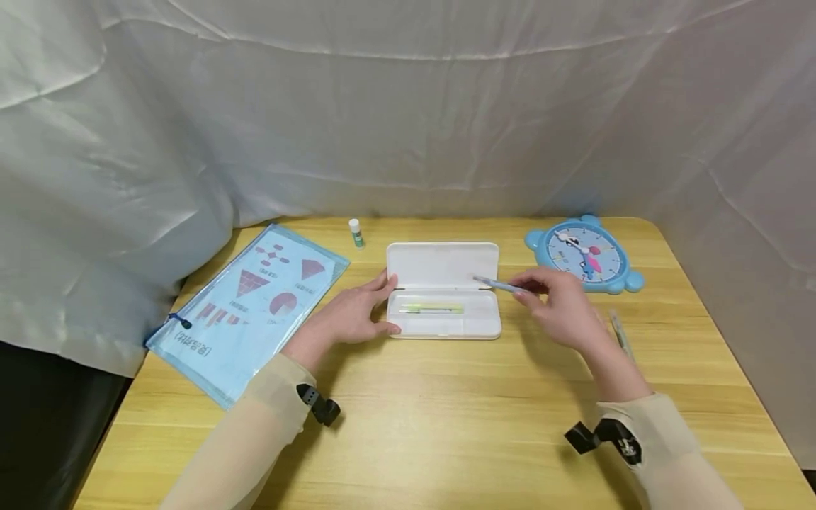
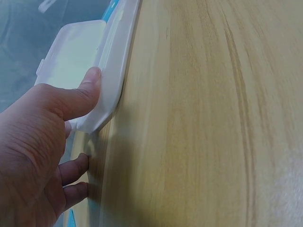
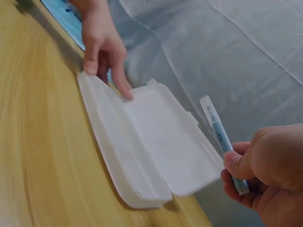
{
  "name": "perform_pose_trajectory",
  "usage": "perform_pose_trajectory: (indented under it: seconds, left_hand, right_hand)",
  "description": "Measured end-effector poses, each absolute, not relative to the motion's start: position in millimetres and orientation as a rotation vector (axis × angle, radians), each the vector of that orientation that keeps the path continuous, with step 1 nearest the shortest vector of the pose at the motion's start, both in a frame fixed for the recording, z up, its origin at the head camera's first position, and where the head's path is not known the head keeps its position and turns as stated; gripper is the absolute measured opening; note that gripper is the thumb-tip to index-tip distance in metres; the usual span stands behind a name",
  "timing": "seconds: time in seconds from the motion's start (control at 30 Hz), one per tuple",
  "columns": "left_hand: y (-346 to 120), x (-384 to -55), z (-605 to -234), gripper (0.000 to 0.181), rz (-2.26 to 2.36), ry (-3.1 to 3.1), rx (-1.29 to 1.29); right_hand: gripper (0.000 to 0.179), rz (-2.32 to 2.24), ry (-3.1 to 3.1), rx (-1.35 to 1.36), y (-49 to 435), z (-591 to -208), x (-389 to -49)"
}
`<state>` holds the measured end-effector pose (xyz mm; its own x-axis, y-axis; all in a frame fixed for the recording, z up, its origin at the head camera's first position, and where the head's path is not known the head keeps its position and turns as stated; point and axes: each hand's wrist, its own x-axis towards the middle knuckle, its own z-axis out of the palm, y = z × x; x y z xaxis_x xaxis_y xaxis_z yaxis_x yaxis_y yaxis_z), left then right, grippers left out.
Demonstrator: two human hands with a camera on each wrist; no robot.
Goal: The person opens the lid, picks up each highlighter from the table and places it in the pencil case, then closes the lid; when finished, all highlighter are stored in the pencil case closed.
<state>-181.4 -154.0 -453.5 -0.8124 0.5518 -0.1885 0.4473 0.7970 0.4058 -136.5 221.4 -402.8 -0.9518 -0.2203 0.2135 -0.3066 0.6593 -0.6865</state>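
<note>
A white pencil case (image 1: 444, 326) lies opened flat on the table, its lid (image 1: 440, 263) folded back toward the curtain. My left hand (image 1: 353, 314) grips the case's left end, the thumb on the near corner and the index finger by the hinge. In the left wrist view that thumb (image 2: 87, 92) presses the side wall, while other fingers extend past the end. A yellow-green pen (image 1: 440, 309) lies inside the case. My right hand (image 1: 564, 307) pinches a light blue pen (image 3: 222, 137) with a clear cap, holding it above the case's right side, capped end pointing left.
To the left lies a blue zip folder (image 1: 248, 304) with printed charts. A small glue stick (image 1: 356, 234) stands behind the case. A blue toy clock (image 1: 583, 253) is at the back right, and another pen (image 1: 620, 333) lies beside my right wrist. A grey curtain (image 1: 408, 127) borders the table's back.
</note>
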Motion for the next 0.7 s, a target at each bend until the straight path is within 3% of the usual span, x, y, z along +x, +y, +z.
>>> perform_pose_trajectory:
  seconds: [0.7]
  left_hand:
    - [-153, -182, -452, 0.102, 0.489, 2.685, 0.781]
  right_hand:
    - [0.016, 1.178, -2.902, 0.631, 149, -435, -176]
